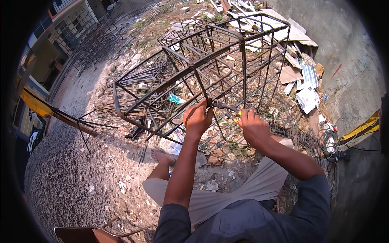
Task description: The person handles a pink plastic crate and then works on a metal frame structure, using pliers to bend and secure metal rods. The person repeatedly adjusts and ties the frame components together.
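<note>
In front of me stands a rebar cage (243, 73), made of long dark steel bars tied to bent rectangular stirrups. My left hand (197, 118) is closed around a bar of the cage, close to a joint, with its fingertips partly hidden. My right hand (254, 128) grips a pair of pincers (227, 108) by the yellow handles. Their dark jaws point left and reach the joint beside my left fingers. Any tie wire at the jaws is too small to make out.
Behind the cage lies a heap of loose rebar (150, 79). Scrap boards (300, 38) lie at the back right along a concrete wall (348, 48). Tangled wire (310, 141) sits right of my knee. A gravel heap (60, 174) rises at left. A chair (77, 234) stands near the lower-left edge.
</note>
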### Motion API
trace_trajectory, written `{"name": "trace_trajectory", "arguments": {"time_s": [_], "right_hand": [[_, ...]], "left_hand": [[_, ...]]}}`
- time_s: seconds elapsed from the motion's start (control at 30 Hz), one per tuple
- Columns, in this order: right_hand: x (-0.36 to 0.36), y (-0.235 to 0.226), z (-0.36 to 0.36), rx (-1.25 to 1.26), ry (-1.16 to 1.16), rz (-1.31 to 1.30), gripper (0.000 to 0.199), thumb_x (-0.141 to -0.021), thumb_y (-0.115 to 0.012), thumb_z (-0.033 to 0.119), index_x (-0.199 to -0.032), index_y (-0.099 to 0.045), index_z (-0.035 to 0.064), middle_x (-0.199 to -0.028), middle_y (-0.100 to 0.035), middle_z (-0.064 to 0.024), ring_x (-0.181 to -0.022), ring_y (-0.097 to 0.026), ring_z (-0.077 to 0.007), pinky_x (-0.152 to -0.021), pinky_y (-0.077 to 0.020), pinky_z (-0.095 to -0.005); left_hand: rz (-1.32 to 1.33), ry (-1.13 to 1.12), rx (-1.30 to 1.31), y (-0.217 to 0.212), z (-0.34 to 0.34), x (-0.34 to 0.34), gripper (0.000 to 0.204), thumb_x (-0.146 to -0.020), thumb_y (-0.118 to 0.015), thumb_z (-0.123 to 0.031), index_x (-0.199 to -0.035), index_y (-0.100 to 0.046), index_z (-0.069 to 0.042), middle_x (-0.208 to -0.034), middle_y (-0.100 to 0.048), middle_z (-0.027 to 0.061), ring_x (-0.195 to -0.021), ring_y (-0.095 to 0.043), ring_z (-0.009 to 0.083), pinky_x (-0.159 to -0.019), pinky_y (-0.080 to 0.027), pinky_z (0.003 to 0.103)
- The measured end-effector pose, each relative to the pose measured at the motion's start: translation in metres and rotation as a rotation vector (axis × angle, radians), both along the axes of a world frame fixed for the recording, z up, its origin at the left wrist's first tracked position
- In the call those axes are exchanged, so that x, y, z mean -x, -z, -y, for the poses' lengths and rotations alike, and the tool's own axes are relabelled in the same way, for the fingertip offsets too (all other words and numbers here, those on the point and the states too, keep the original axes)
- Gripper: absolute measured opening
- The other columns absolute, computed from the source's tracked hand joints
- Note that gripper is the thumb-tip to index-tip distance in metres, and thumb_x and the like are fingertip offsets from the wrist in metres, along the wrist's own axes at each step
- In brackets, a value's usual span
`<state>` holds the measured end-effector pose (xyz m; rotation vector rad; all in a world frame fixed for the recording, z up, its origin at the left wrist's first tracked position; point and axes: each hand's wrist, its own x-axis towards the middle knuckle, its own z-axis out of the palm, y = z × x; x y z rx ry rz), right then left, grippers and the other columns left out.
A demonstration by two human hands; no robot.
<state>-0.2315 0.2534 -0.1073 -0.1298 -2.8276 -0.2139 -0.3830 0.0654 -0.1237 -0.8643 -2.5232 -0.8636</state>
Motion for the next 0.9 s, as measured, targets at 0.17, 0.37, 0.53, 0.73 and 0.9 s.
{"name": "trace_trajectory", "arguments": {"time_s": [0.17,0.37,0.53,0.73,0.9], "right_hand": [[0.006,0.006,-0.030,0.688,-0.239,0.334,0.033,-0.099,-0.065,0.030,-0.119,-0.058,0.0039,-0.083,-0.060,-0.0073,-0.066,-0.063,-0.0185,-0.056,-0.0510,-0.0319],[0.006,-0.003,-0.043,1.387,-0.101,0.745,0.036,-0.103,-0.061,0.032,-0.122,-0.053,0.0025,-0.078,-0.061,-0.0037,-0.063,-0.059,-0.0201,-0.064,-0.0490,-0.0390],[-0.009,-0.044,-0.015,0.695,-0.064,0.457,0.053,-0.098,-0.065,0.043,-0.117,-0.050,-0.0032,-0.088,-0.067,-0.0292,-0.087,-0.066,-0.0451,-0.077,-0.0489,-0.0520],[0.000,-0.031,-0.040,1.631,-0.145,0.790,0.048,-0.096,-0.073,0.034,-0.121,-0.049,0.0007,-0.069,-0.056,-0.0021,-0.047,-0.053,-0.0077,-0.042,-0.0427,-0.0230],[-0.009,0.027,-0.044,2.163,-0.192,0.858,0.051,-0.090,-0.074,0.019,-0.129,-0.048,-0.0015,-0.096,-0.065,-0.0139,-0.049,-0.048,-0.0097,-0.049,-0.0473,-0.0252]], "left_hand": [[-0.041,-0.015,0.008,0.001,-0.001,-0.004,0.032,-0.085,-0.075,-0.027,-0.114,-0.072,-0.014,-0.097,-0.074,0.0089,-0.082,-0.068,0.0345,-0.075,-0.053,0.044],[0.027,-0.042,0.100,-0.004,-0.002,-0.011,0.035,-0.085,-0.076,-0.029,-0.117,-0.070,-0.015,-0.094,-0.074,0.0097,-0.081,-0.068,0.0346,-0.074,-0.053,0.045],[0.056,-0.018,0.019,-0.006,0.001,-0.007,0.034,-0.085,-0.077,-0.028,-0.116,-0.071,-0.015,-0.093,-0.075,0.0115,-0.085,-0.070,0.0331,-0.073,-0.054,0.044],[0.039,-0.016,0.007,-0.004,0.003,-0.006,0.033,-0.084,-0.079,-0.026,-0.114,-0.073,-0.013,-0.094,-0.075,0.0103,-0.084,-0.071,0.0321,-0.074,-0.055,0.041],[-0.058,0.037,-0.058,0.002,-0.002,-0.005,0.032,-0.083,-0.079,-0.025,-0.112,-0.075,-0.012,-0.097,-0.076,0.0104,-0.084,-0.071,0.0318,-0.074,-0.055,0.040]]}}
